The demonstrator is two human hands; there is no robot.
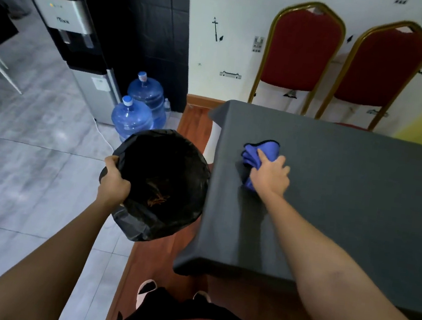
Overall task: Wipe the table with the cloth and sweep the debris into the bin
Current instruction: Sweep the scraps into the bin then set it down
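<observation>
A crumpled blue cloth [254,153] lies on the table's dark grey cover [346,192], near its left edge. My right hand [270,175] rests on the cloth and grips it, index finger stretched forward over it. A bin lined with a black bag [161,207] hangs beside the table's left edge, just below the tabletop. My left hand [114,182] grips the bin's near-left rim. Some brownish debris [156,197] lies inside the bin. I see no debris on the cover.
Two red chairs with gold frames [301,51] stand behind the table against the wall. Two blue water jugs [142,106] and a water dispenser [78,37] stand at the back left. Grey tiled floor [31,164] spreads to the left.
</observation>
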